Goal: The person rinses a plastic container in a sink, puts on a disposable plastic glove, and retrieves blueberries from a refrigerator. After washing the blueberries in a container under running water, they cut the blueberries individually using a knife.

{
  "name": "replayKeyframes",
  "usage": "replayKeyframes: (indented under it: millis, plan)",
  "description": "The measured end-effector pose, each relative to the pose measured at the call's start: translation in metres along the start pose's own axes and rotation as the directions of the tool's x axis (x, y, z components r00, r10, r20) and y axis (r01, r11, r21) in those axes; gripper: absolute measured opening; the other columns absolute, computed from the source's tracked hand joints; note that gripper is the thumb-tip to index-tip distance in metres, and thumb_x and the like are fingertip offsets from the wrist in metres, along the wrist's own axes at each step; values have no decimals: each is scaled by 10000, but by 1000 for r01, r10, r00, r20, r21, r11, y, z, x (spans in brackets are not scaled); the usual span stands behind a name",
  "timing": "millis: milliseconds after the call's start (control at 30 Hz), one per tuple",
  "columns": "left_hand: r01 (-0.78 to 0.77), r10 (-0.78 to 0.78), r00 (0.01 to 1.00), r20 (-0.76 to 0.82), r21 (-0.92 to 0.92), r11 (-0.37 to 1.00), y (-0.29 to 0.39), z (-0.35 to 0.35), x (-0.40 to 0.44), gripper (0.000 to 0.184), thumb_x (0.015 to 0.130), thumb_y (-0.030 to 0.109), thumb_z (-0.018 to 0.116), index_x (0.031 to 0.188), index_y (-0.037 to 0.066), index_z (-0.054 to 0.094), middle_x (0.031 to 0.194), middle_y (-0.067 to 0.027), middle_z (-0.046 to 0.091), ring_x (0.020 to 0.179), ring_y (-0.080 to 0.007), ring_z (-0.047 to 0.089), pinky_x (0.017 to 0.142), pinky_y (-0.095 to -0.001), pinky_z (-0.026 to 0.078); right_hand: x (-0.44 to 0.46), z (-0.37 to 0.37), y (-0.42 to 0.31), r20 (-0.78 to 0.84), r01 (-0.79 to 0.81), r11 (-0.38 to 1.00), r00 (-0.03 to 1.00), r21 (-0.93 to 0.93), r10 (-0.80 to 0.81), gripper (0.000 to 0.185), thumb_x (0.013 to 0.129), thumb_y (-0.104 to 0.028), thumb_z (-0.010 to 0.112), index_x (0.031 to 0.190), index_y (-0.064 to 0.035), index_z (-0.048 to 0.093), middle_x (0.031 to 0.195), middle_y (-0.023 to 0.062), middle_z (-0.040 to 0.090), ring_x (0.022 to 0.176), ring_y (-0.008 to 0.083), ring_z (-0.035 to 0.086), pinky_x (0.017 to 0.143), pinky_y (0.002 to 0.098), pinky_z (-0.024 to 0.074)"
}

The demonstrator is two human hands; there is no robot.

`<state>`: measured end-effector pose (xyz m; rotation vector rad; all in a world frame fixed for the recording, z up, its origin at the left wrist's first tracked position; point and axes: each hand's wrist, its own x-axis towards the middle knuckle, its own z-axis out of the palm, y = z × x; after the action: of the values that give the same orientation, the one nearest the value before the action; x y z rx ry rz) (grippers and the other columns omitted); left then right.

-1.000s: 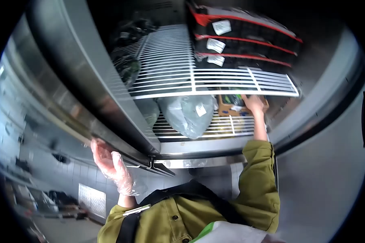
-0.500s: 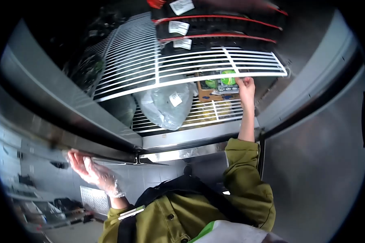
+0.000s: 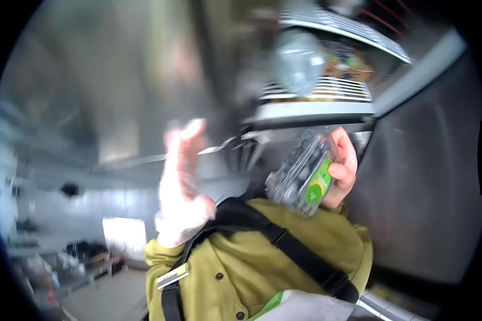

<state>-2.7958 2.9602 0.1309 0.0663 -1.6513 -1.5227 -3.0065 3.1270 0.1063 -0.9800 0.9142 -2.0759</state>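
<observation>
My right hand (image 3: pixel 344 168), bare, grips a clear plastic clamshell of blueberries (image 3: pixel 300 174) by its right end. The pack is tilted in front of my chest, and a green label (image 3: pixel 318 184) shows on its side. My left hand (image 3: pixel 182 184) wears a clear plastic glove and is raised beside the blurred steel fridge door (image 3: pixel 139 69). Its fingers are stretched upward with the thumb apart, and nothing shows in it. Glare and motion smear the fingertips, so I cannot tell whether they touch the door.
Inside the fridge, a filled plastic bag (image 3: pixel 297 61) and a cardboard box (image 3: pixel 353 69) sit on a white wire shelf (image 3: pixel 345 88). Another wire shelf (image 3: pixel 353 32) is above them. A steel panel (image 3: pixel 423 176) stands at the right. Cluttered equipment (image 3: pixel 85 257) lies at lower left.
My right hand has come out of the fridge with the blueberry clamshell, down to my chest. My left hand has risen and moved right. The view has turned left, and the left door fills more of it.
</observation>
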Motion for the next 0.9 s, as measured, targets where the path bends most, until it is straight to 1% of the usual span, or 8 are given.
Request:
replayKeyframes:
  millis: [100, 200, 300, 333, 433, 600, 833, 900]
  plan:
    - [170, -200, 973, -112, -233, 957, 38, -79, -75, 973, 690, 656, 521, 1380, 86, 138, 1399, -152, 215, 1286, -284, 235, 1046, -437, 192, 32, 157, 74, 243, -272, 958, 927, -90, 286, 316, 680, -109, 641, 899, -63, 419, 878, 29, 468, 823, 91, 442, 754, 254, 371]
    - [-174, -328, 801, -501, -719, 672, 57, -167, -148, 960, 694, 716, 403, 1372, 83, 156, 1394, -120, 244, 1266, -280, 271, 1043, -455, 212, 47, 286, 183, 543, -362, 917, 742, -170, 393, 292, 734, -96, 639, 911, -64, 410, 877, 6, 449, 872, 102, 469, 790, 250, 377]
    - [-503, -156, 794, -588, -778, 377, 74, -269, -189, 868, 699, 670, 464, 1317, 86, 291, 1316, -130, 373, 1173, -303, 406, 974, -473, 340, 31, 404, 272, 634, -19, 905, 708, -425, 312, 316, 749, -187, 641, 953, -25, 462, 999, 108, 506, 993, 201, 488, 807, 317, 405]
    - [-544, -170, 727, -665, -709, 450, 82, -301, -196, 823, 717, 646, 472, 1303, 90, 312, 1288, -135, 401, 1147, -299, 432, 959, -467, 363, 29, 439, 301, 735, 524, 700, 678, -485, 2, 371, 737, -209, 637, 1013, -13, 485, 1037, 147, 517, 1001, 283, 496, 828, 358, 405]
    - [-702, -111, 551, -827, -531, 474, 81, -398, -228, 709, 790, 607, 416, 1263, 81, 370, 1226, -140, 457, 1096, -292, 477, 936, -447, 389, 18, 530, 374, 808, 698, 603, 571, -385, -146, 387, 711, -221, 661, 1010, -8, 539, 990, 142, 555, 919, 314, 539, 793, 372, 417]
    - [-495, -97, 193, -976, -182, 850, 103, -557, -266, 705, 830, 616, 316, 1294, 85, 321, 1258, -98, 428, 1142, -231, 436, 981, -392, 339, 11, 671, 486, 978, 701, 686, 190, -194, 82, 748, 668, -430, 684, 1176, 57, 433, 1186, 293, 448, 1091, 398, 469, 874, 405, 416]
    - [-679, -69, -25, -997, -34, 733, 143, -810, -309, 726, 809, 656, 313, 1295, 118, 355, 1288, -78, 415, 1147, -238, 433, 992, -381, 318, 37, 909, 642, 993, 630, 769, 30, -109, 115, 645, 737, -415, 625, 1163, 35, 444, 1200, 297, 429, 1110, 418, 443, 874, 413, 423]
    - [-550, 27, -194, -981, 132, 825, 173, -871, -313, 745, 805, 668, 307, 1303, 115, 339, 1290, -91, 406, 1167, -241, 404, 1006, -376, 289, 39, 972, 687, 999, 599, 801, -15, -15, 30, 651, 736, -421, 623, 1169, 31, 442, 1203, 295, 428, 1121, 417, 433, 884, 414, 416]
